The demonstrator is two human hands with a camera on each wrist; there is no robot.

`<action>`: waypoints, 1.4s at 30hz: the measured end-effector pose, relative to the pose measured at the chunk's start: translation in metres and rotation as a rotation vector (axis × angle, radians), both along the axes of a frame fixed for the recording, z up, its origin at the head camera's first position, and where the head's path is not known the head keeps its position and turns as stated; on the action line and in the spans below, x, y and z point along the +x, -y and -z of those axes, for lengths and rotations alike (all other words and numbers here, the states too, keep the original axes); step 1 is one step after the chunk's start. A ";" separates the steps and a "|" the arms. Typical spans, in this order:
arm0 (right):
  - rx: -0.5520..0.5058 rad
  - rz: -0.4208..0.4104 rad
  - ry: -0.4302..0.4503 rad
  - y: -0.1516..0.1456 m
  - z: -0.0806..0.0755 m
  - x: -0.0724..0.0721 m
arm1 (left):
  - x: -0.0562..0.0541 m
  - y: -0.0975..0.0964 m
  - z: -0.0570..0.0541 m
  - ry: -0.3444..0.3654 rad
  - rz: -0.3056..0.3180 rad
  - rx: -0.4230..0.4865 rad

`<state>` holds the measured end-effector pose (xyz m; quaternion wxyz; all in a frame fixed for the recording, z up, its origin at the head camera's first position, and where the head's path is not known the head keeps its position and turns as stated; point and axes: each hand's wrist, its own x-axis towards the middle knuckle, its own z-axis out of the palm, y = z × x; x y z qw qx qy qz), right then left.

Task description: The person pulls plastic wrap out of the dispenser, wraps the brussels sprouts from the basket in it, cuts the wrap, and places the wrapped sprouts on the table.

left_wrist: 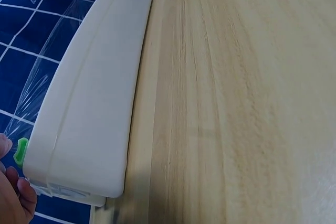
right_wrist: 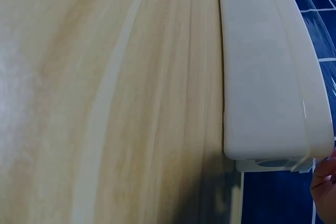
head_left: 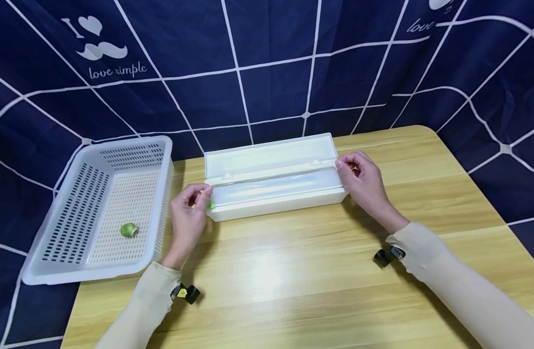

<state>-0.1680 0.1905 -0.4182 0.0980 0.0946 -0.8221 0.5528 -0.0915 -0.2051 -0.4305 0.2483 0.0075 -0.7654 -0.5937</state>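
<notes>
A long white cling film dispenser (head_left: pixel 280 206) lies on the table with its lid (head_left: pixel 271 154) tipped back. Clear cling film (head_left: pixel 288 183) stretches across its opening, and in the left wrist view the film (left_wrist: pixel 32 90) rises in a wrinkled sheet above the box. My left hand (head_left: pixel 189 213) pinches the film at the box's left end, beside a small green slider (left_wrist: pixel 21 152). At the right end, my right hand (head_left: pixel 364 182) pinches the film's other corner. Only part of my right hand (right_wrist: pixel 324 182) shows in the right wrist view.
To the left stands a white perforated plastic basket (head_left: pixel 164 194) with a small green Brussels sprout (head_left: pixel 129 230) inside. The wooden table (head_left: pixel 293 291) spreads in front of the box. A dark blue curtain (head_left: pixel 271 63) with white lines hangs behind the table.
</notes>
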 end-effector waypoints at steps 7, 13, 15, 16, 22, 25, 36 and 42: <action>0.001 0.001 0.000 -0.002 -0.002 0.001 | 0.001 -0.002 0.000 0.001 -0.012 -0.004; -0.031 -0.008 -0.005 0.005 -0.001 0.001 | 0.005 0.005 -0.003 0.004 -0.009 -0.028; -0.039 -0.016 -0.007 0.008 -0.001 0.001 | 0.008 0.008 -0.004 0.000 -0.012 -0.040; -0.041 -0.019 -0.008 0.010 0.000 0.000 | 0.009 0.009 -0.005 -0.002 -0.011 -0.042; -0.029 -0.008 -0.017 0.005 -0.003 0.001 | 0.008 0.007 -0.006 -0.009 0.003 -0.034; -0.030 -0.003 -0.020 0.002 -0.005 0.001 | 0.006 0.004 -0.006 -0.003 -0.003 -0.026; -0.036 0.005 -0.055 0.001 -0.009 0.001 | 0.001 0.001 -0.007 -0.039 -0.033 -0.072; -0.046 0.014 -0.060 0.002 -0.009 0.002 | 0.002 0.003 -0.008 -0.029 -0.018 -0.061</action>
